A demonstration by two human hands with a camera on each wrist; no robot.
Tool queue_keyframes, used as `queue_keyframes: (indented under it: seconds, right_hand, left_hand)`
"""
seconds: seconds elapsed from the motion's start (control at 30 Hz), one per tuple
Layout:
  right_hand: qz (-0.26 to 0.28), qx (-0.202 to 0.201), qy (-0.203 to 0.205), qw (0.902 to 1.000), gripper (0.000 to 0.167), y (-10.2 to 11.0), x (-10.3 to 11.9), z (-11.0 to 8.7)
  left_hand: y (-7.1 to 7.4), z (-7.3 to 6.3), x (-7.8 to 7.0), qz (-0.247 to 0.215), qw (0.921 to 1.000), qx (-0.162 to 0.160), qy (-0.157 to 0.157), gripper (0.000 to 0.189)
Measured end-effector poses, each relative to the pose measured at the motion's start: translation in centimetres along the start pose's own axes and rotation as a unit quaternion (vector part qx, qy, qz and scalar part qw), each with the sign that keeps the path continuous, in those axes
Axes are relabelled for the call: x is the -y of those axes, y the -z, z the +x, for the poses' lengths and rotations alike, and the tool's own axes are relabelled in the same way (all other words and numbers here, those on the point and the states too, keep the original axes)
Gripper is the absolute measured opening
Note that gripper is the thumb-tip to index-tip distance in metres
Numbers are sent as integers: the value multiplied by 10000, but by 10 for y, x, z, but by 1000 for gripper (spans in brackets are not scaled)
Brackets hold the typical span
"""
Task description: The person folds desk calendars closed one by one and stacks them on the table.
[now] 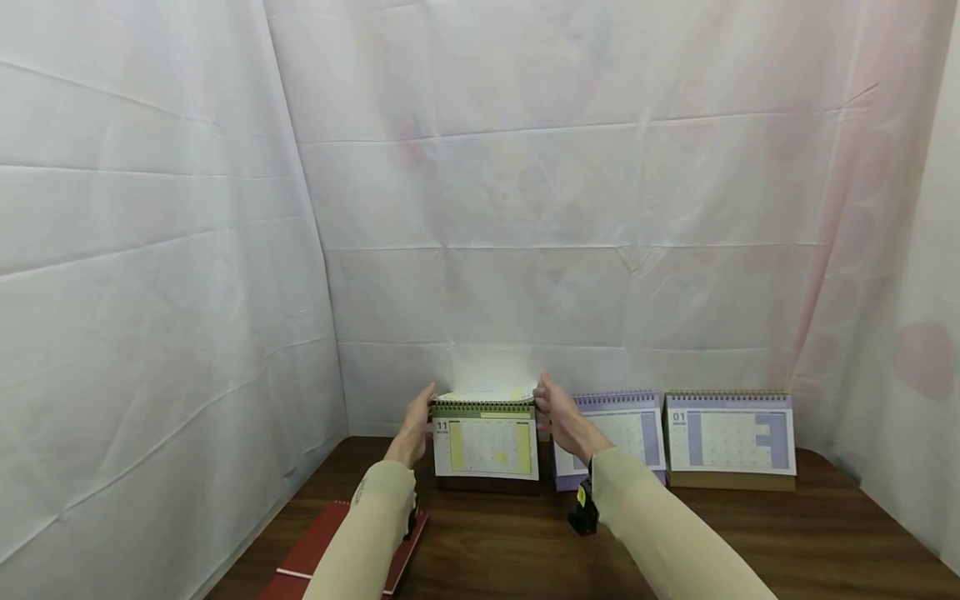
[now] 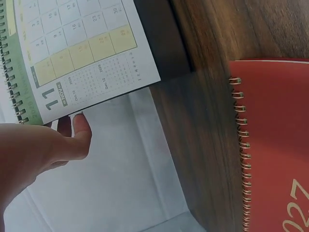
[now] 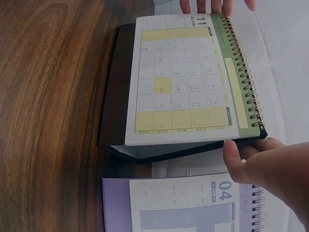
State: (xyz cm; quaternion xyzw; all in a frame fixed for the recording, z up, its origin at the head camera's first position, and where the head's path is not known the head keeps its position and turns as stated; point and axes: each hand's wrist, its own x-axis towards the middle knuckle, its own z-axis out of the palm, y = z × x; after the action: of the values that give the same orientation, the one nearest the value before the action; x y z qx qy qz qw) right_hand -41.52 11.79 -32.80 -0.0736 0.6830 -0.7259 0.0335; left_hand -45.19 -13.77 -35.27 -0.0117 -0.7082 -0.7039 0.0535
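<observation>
A desk calendar (image 1: 486, 446) with a green-and-yellow November page stands at the back of the table on a dark base. My left hand (image 1: 411, 425) holds its left side near the ring binding, with the thumb at the edge and other fingers partly hidden behind. On the opposite side, my right hand (image 1: 564, 417) grips near the top corner; its thumb (image 3: 232, 154) lies along the edge and the fingers reach behind the board. Past the green binding, a page (image 1: 487, 395) sticks out backward. Close beside my right hand is a purple April calendar (image 3: 186, 203).
A second purple calendar (image 1: 731, 437), showing 01, stands farther right. Lying on the wooden table (image 1: 495, 550) at the front left is a red spiral-bound book (image 2: 275, 135), under my left forearm. White cloth (image 1: 480, 208) hangs behind the table and along both sides.
</observation>
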Motion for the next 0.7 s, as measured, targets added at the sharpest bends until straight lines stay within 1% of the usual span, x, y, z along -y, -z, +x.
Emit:
queue_keyframes:
  seconds: [0.17,0.33,0.43,0.57,0.7]
  right_hand:
    - [82,-182,125,9997,73,1,4,1]
    - [129,-371,135,9991,72,1,5,0]
    - [56,-369,161,9992,72,-1,6,-1]
    - [126,-308,213,9992,71,-3,7,-2]
    - [157,-221,325,9991,70,-4,7,-2]
  left_hand:
    - [-1,1,-1,-289,9996,-7,-16,72]
    - [-2,0,-3,-536,9985,-65,-102,66]
    - [-2,0,-4,-658,9977,-114,-127,62]
    - [-2,0,-7,-810,9965,-194,-91,56]
    - [-2,1,-7,-827,9961,-295,-85,53]
